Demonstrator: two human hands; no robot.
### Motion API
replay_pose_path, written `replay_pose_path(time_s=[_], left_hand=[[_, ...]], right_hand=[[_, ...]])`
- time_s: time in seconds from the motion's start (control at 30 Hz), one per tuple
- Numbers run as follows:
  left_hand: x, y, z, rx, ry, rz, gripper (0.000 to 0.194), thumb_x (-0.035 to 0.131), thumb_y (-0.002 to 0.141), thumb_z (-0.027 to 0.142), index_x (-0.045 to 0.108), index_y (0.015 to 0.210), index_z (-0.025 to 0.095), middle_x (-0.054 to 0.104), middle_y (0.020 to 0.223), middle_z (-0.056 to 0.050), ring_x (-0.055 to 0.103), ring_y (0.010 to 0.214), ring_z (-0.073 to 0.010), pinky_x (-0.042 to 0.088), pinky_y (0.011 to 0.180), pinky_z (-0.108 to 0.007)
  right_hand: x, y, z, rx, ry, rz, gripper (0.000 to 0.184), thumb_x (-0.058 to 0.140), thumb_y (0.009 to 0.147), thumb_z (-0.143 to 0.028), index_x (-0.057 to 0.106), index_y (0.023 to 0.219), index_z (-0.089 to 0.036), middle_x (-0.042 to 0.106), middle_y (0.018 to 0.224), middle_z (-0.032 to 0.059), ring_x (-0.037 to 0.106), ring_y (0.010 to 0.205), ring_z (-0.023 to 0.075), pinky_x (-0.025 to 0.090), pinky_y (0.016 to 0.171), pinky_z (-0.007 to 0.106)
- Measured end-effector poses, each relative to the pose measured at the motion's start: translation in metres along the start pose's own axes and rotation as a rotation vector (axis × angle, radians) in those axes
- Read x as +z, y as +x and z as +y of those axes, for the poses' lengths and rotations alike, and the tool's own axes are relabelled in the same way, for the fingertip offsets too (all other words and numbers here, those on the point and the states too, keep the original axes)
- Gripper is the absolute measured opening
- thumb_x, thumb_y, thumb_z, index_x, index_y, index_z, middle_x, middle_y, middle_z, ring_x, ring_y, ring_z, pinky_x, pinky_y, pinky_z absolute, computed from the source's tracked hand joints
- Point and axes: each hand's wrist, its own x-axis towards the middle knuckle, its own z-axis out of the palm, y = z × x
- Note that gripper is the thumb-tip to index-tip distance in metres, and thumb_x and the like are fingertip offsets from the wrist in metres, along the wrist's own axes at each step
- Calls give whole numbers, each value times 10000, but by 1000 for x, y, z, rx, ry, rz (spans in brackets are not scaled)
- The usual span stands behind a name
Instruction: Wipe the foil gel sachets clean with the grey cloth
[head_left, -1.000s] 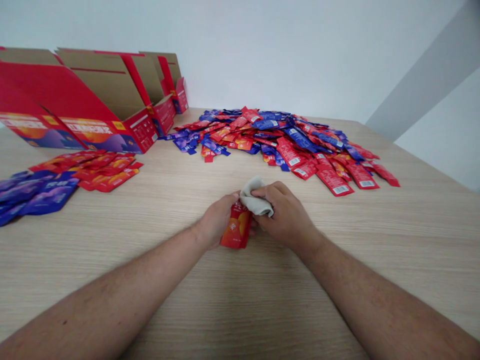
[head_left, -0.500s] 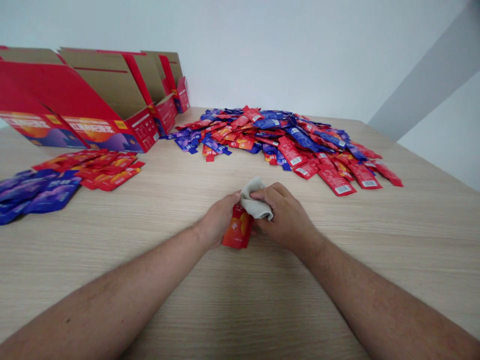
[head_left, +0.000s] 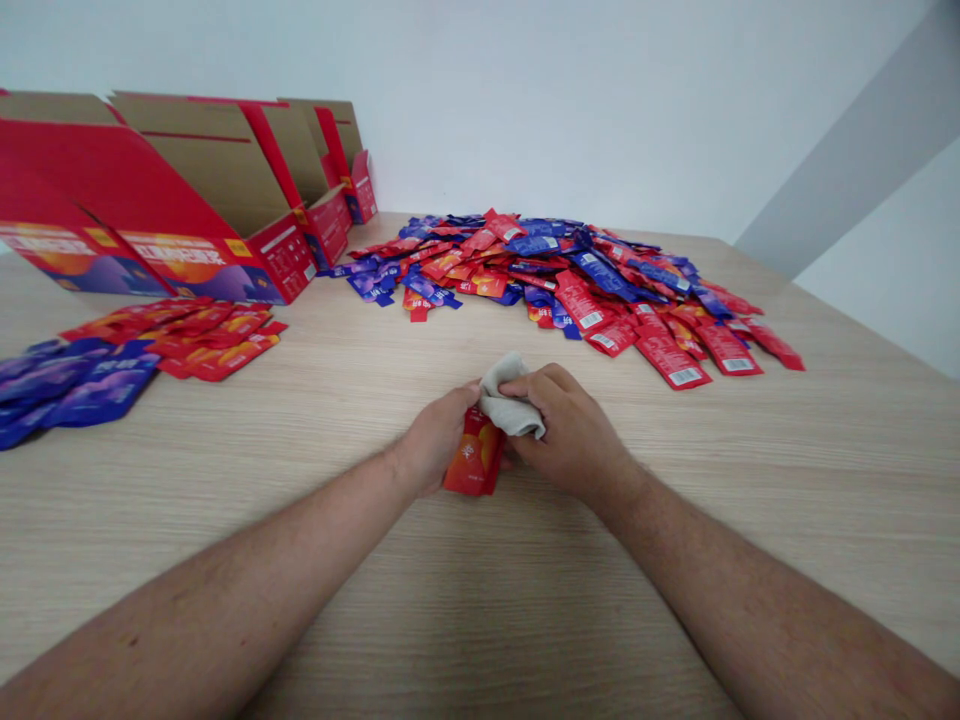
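One sachet [head_left: 472, 460], left hand [head_left: 433, 440]; cloth [head_left: 511, 398], right hand [head_left: 574, 430]

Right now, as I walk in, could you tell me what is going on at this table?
A person's left hand grips a red sachet while the right hand presses a grey cloth onto it. Ahead on the wooden table lies a mixed heap of red and blue sachets; separate red sachets and blue sachets lie left, near open red cartons.

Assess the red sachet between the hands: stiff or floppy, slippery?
The red sachet is probably light and floppy: those in the pile lie flat, overlapping. Its glossy film looks slippery, so the grey cloth may slide on it.
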Motion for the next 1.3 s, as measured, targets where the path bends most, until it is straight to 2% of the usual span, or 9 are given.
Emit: replay_pose_path(time_s=[0.17, 0.4, 0.63, 0.73, 0.8, 0.93, 1.0, 1.1, 1.3], left_hand=[[1, 0, 0, 13, -17, 2, 294, 391, 1027, 246, 655, 1115, 152, 691, 734, -68, 647, 518, -203, 571, 484, -318], [4, -1, 1, -34, 11, 25, 336, 377, 1039, 296, 665, 946, 150, 691, 705, -92, 671, 562, -219, 582, 514, -336], [-1, 12, -8, 128, -86, 34, 240, 516, 943, 229, 660, 762, 166, 655, 684, -39, 606, 631, -167, 510, 632, -281], [-1, 14, -8, 133, -122, 26, 254, 507, 945, 220, 649, 741, 170, 632, 661, -28, 587, 624, -164, 479, 618, -283], [-1, 13, -6, 125, -141, 39, 264, 487, 955, 227, 675, 780, 165, 632, 658, -26, 588, 627, -165, 476, 623, -282], [0, 9, 1, 104, -124, 61, 375, 469, 944, 274, 754, 1145, 138, 725, 754, -60, 660, 699, -208, 507, 659, -305], [0, 8, 4, 88, -156, 65, 438, 471, 927, 286, 732, 1240, 123, 733, 765, -73, 679, 718, -223, 529, 684, -320], [-1, 8, 5, 87, -193, 78, 440, 470, 912, 271, 726, 1224, 98, 729, 773, -79, 687, 732, -220, 547, 714, -322], [-5, 13, 3, 84, -163, 10, 411, 505, 888, 305, 720, 1180, 111, 711, 731, -74, 661, 642, -208, 517, 624, -305]], right_hand=[[-1, 1, 1, -8, -22, -1, 425, 729, 772, -113, 676, 1177, -228, 712, 1085, 95, 655, 1038, 278, 581, 908, 432], [-7, 3, 2, -35, -96, 69, 378, 722, 800, -135, 685, 1165, -222, 726, 1053, 101, 658, 1010, 291, 583, 886, 438], [-1, -6, -18, -119, -34, -112, 387, 754, 788, -165, 682, 1158, -250, 702, 1116, 94, 662, 1034, 284, 587, 905, 431], [-2, -7, -20, -98, -45, -95, 409, 752, 776, -146, 691, 1168, -243, 695, 1113, 98, 663, 1016, 282, 587, 887, 427], [-1, -7, -23, -80, -50, -92, 406, 752, 779, -149, 693, 1173, -230, 691, 1115, 104, 662, 1009, 284, 585, 877, 428], [2, -9, -29, -110, -56, -238, 332, 775, 799, -193, 706, 1122, -228, 682, 1083, 92, 660, 956, 270, 578, 850, 411], [3, -8, -27, -81, -60, -229, 346, 763, 807, -177, 707, 1144, -230, 683, 1095, 95, 662, 967, 269, 575, 860, 409], [3, -7, -25, -30, -61, -174, 364, 747, 805, -164, 705, 1162, -221, 686, 1110, 108, 666, 997, 282, 573, 871, 421], [1, -7, -27, -99, -47, -301, 338, 750, 827, -198, 712, 1162, -221, 680, 1110, 110, 673, 985, 279, 567, 859, 416]])
